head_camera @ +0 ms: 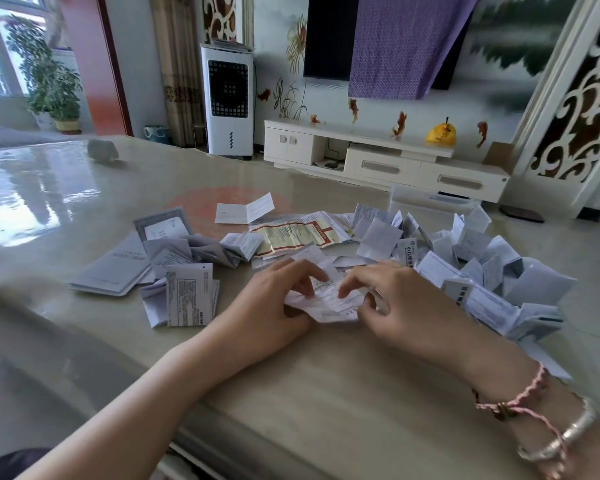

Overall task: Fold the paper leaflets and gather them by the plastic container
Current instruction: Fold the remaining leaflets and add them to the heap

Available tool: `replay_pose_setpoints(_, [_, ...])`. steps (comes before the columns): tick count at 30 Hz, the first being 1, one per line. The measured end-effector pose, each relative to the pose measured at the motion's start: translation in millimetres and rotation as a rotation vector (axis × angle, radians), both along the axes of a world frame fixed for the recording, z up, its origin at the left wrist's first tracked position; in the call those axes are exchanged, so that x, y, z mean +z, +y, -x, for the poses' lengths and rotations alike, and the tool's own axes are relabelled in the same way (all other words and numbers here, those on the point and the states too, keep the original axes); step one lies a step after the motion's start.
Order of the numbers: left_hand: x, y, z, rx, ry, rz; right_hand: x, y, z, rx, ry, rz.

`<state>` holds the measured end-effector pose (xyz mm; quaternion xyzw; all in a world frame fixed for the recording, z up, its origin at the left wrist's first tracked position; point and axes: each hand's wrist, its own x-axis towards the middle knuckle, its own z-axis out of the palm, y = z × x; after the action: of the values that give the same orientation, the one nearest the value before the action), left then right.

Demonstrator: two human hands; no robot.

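Left hand: left hand [274, 299] curls its fingers over the left edge of a crumpled white leaflet [329, 299], pinching it against the table [291, 393].
Right hand: right hand [395, 306] pinches the same leaflet's right edge, fingers bent; a pink cord and a silver bangle [568, 434] circle the wrist.
Leaflets: a loose heap [471, 258] spreads right of the hands; folded ones [187, 299] lie left.
Container: clear plastic container [430, 199] sits behind the heap, near the table's far edge.
Surface: glossy beige, reflecting window light.
Room: white TV cabinet [385, 157], air cooler [227, 102], purple cloth [402, 43] over a dark screen, potted plant [49, 81] by the window.
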<state>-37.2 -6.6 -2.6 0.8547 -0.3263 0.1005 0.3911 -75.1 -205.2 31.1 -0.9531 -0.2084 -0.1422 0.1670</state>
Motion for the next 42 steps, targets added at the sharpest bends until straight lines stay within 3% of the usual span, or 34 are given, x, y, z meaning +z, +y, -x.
replay_pose_setpoints(4, [-2,-1,0,0.011,-0.126,-0.059,1,-2,-1,-0.016,-0.011,-0.041])
replay_pose_setpoints(7, [0,2,2,0.049,-0.119,-0.029,9,-2,5,0.026,0.056,-0.049])
replay_pose_setpoints(13, [-1,5,6,0.034,0.066,0.099,5,-12,2,0.083,0.169,0.004])
replay_pose_setpoints(19, [9,5,19,0.027,0.347,0.389,2,-10,-3,0.036,0.169,-0.362])
replay_pose_setpoints(22, [9,2,21,0.069,0.384,0.477,0,-6,-6,-0.017,0.096,-0.43])
replay_pose_setpoints(27, [-2,-1,15,0.285,0.168,0.222,-12,2,-18,-0.218,-0.1,-0.121])
replay_pose_setpoints(32, [-7,-2,15,0.308,0.049,-0.066,-20,7,-21,-0.223,-0.113,0.12])
replay_pose_setpoints(37, [-6,-1,18,0.37,0.025,-0.249,-28,3,-25,-0.212,-0.213,0.22])
replay_pose_setpoints(39, [-7,0,19,0.354,-0.008,-0.263,-30,2,-24,-0.169,-0.268,0.198])
replay_pose_setpoints(42, [-8,2,18,0.317,-0.069,-0.249,-20,4,-15,-0.04,-0.186,0.09])
